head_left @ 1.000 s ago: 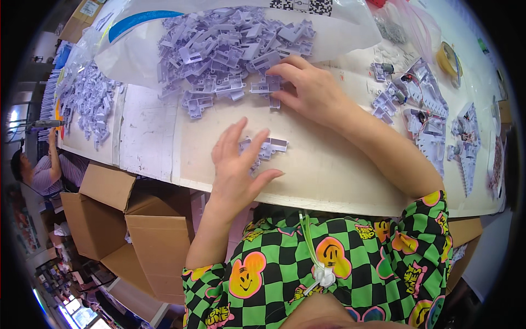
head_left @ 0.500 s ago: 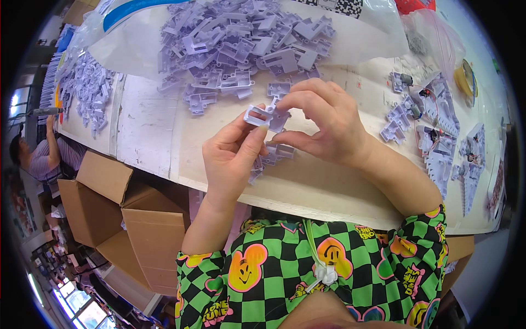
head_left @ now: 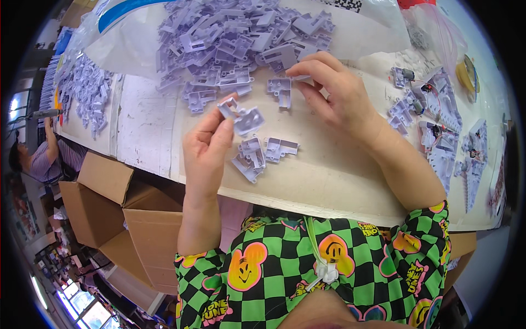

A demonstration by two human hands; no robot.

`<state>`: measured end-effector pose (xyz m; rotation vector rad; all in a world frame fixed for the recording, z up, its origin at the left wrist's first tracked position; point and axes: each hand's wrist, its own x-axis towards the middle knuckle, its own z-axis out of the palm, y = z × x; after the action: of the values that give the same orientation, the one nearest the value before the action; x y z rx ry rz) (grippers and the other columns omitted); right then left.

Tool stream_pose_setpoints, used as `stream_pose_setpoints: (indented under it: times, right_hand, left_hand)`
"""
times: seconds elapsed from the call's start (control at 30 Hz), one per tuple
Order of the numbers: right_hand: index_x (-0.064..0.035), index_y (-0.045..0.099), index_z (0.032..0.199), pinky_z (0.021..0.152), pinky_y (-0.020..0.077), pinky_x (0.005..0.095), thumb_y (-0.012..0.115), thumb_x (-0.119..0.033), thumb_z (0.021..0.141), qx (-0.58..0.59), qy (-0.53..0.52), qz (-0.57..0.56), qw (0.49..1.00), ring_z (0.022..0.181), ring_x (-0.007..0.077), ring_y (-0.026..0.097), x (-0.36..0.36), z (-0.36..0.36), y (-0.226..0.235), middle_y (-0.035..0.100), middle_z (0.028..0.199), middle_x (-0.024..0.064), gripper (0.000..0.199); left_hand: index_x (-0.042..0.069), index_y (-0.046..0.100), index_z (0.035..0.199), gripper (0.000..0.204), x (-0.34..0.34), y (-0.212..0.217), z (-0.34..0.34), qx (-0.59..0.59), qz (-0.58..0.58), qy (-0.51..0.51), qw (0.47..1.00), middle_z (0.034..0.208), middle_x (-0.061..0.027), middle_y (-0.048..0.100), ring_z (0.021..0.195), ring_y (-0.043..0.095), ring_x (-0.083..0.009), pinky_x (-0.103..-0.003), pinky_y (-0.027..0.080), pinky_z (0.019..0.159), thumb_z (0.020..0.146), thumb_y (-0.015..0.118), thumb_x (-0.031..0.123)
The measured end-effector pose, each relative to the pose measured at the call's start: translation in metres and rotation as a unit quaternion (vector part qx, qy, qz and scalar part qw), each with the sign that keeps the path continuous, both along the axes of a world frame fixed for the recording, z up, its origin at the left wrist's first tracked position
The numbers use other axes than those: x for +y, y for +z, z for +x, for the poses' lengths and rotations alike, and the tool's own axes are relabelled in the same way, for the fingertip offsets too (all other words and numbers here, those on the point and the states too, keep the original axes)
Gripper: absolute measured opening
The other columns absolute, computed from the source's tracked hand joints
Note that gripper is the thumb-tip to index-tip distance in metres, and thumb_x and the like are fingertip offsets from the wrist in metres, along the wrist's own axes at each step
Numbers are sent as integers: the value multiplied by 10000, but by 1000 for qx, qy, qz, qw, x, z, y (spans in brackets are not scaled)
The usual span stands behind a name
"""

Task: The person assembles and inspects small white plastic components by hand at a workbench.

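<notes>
My left hand pinches a pale lilac plastic housing between thumb and fingers, held up above the table. The piece has a frame-like end and a broader flat face. Farther right, my right hand is at the right end of another plastic housing that lies on the table. Its thumb and index finger are apart on either side of that end; whether they touch it is hard to tell. Below the held piece lie more loose housings, one on the right and an overlapping group on the left.
A large heap of similar plastic parts lies on clear plastic sheeting at the back. On the right are assemblies with motors and wires and a yellow tape roll. An opened cardboard box stands below the table's left edge. Another person sits far left.
My hands have parted. The left moved left and down with its housing; the right let go of that piece and moved right and up to the housing by the heap.
</notes>
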<state>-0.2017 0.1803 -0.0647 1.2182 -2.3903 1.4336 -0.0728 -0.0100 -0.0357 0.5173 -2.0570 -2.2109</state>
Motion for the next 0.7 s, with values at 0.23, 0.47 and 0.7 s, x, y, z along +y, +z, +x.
stream_pose_setpoints:
  times: [0.23, 0.47, 0.7]
  right_hand:
    - [-95, 625, 925, 648, 488, 353, 632, -113, 765, 66, 62, 117, 989, 768, 253, 604, 4, 0, 1, 580, 866, 60, 161]
    - [-67, 619, 942, 657, 484, 347, 595, -22, 773, 102, 181, 149, 967, 775, 257, 596, 7, -6, 0, 577, 904, 80, 176]
    - [-48, 617, 923, 663, 486, 376, 605, -58, 749, 45, 198, 123, 971, 769, 271, 603, 5, -3, 0, 568, 864, 99, 174]
  left_hand:
    - [25, 616, 1141, 295, 2, 2, 3, -19, -349, -151, 925, 743, -30, 551, 650, 504, -116, -247, 387, 580, 854, 548, 46]
    - [50, 650, 1049, 274, 7, 4, -7, 74, -431, -117, 892, 771, -98, 569, 709, 556, -227, -323, 444, 621, 782, 671, 108]
    - [58, 651, 1057, 250, 5, -3, -13, 16, -407, -76, 910, 803, -82, 587, 716, 549, -181, -279, 433, 599, 810, 645, 98]
